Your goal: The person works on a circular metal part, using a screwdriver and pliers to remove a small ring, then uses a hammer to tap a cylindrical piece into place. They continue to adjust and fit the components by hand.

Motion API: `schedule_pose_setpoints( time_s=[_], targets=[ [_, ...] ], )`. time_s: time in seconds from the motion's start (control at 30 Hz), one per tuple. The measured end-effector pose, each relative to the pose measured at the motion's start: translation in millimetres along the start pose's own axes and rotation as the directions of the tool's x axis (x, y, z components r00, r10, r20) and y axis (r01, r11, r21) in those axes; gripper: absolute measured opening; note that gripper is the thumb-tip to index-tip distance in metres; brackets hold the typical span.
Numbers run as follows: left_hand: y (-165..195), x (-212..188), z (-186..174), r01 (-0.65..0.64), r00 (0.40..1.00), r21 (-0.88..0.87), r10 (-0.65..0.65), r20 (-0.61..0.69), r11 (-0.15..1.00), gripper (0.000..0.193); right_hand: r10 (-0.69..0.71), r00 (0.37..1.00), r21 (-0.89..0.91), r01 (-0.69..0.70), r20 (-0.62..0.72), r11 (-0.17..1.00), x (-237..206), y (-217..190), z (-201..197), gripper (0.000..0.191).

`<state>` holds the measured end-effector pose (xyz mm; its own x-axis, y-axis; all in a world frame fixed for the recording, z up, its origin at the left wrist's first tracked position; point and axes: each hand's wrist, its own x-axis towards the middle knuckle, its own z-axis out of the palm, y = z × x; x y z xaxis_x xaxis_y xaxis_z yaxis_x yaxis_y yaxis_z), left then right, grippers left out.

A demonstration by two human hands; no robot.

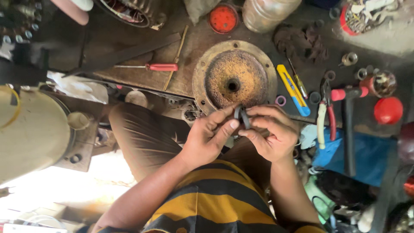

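Your left hand and right hand both pinch a small dark ring, mostly hidden by your fingers, just in front of the rusty round cover on the desk.

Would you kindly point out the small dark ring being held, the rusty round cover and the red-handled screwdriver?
small dark ring (242, 115), head view, its exposed upper edge.
rusty round cover (235, 77), head view, its domed middle.
red-handled screwdriver (163, 67), head view, its handle.
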<state>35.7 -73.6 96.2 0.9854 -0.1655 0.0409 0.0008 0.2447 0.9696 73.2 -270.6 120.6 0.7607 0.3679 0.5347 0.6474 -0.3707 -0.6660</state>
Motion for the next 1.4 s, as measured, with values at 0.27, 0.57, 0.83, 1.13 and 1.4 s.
schedule_pose_setpoints(
  time_s=[0.27,0.57,0.83,1.13,1.4],
  targets=[
    [0,11,-11,0.088,0.98,-0.348,-0.144,-0.137,0.933,0.032,0.476,0.876,0.455,-0.393,-0.079,0.799,3,15,17,0.027],
    [-15,71,-153,-0.041,0.816,0.832,0.499,-0.292,0.554,0.011,0.248,0.968,-0.325,-0.227,0.024,0.918,58,31,30,0.012],
    [-64,94,-184,0.078,0.832,0.989,0.538,-0.132,0.123,0.002,0.233,0.947,-0.494,-0.098,0.219,0.864,75,40,39,0.011],
    [-44,91,-177,-0.14,0.87,0.918,0.488,-0.065,0.371,0.016,0.29,0.817,-0.518,0.013,0.498,0.855,97,56,24,0.01],
    [-18,78,-87,-0.301,0.854,0.893,0.511,0.096,0.335,0.005,0.152,0.766,-0.526,0.269,0.624,0.807,109,65,20,0.01]
  ],
)
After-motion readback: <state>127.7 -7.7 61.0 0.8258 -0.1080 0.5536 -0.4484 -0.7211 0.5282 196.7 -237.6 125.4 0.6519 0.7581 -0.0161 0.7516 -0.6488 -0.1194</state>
